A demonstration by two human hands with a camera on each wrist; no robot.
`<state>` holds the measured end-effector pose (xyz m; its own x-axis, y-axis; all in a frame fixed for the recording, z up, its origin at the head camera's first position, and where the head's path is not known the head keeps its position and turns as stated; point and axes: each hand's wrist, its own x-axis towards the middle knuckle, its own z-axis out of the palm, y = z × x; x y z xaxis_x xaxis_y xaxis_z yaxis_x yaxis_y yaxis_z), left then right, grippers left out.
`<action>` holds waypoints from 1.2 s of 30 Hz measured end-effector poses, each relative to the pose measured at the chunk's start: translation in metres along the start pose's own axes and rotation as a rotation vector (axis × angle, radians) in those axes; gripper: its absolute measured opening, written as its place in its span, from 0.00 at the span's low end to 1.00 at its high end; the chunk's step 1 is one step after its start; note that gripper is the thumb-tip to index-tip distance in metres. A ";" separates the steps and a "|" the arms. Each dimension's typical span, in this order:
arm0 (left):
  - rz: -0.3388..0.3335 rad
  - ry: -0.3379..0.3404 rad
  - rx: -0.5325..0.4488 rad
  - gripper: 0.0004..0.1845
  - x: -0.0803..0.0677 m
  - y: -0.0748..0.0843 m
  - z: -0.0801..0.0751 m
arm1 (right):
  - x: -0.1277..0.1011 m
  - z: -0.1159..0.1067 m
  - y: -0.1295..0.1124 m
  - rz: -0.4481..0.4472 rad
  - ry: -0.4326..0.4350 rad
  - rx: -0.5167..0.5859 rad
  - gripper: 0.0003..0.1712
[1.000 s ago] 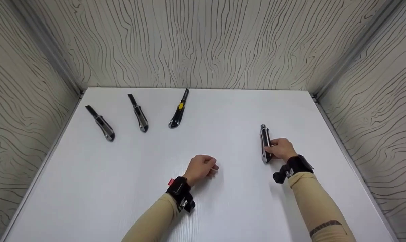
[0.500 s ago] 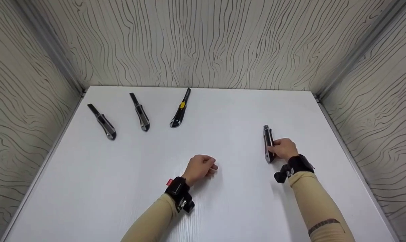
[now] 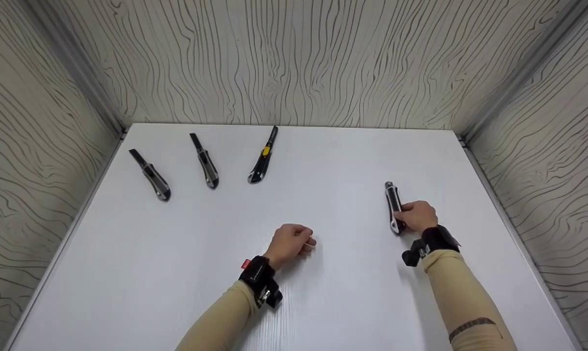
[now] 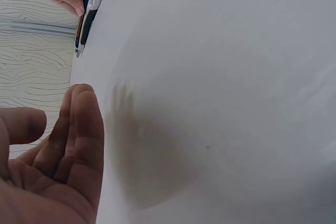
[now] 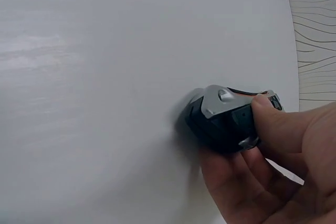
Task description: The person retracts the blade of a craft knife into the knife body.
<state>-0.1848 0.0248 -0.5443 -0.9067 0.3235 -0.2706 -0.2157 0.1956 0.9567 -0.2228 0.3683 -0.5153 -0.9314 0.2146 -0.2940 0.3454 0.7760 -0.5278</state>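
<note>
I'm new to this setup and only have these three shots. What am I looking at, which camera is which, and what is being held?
No machine here: a person works with bare hands, a camera strapped to each wrist and one worn on the head.

The wide picture is the head view, looking down at a white table with patterned walls around it. The right hand grips a utility knife lying on the table; the right wrist view shows its butt end close up. The left hand rests loosely curled, holding nothing. Three more utility knives lie in a row at the far left.
</note>
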 end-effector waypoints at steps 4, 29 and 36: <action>-0.005 0.006 -0.005 0.16 0.000 0.001 -0.002 | 0.000 0.002 0.002 -0.002 0.028 -0.004 0.28; -0.016 0.007 0.055 0.18 -0.001 0.018 -0.030 | -0.011 -0.008 -0.028 0.041 0.114 0.081 0.28; -0.037 0.063 0.161 0.18 0.003 0.036 -0.056 | -0.016 0.013 -0.067 -0.055 -0.010 0.142 0.28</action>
<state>-0.2152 -0.0191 -0.5046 -0.9212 0.2558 -0.2932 -0.1932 0.3533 0.9153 -0.2299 0.3055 -0.4858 -0.9485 0.1678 -0.2688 0.3072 0.6948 -0.6503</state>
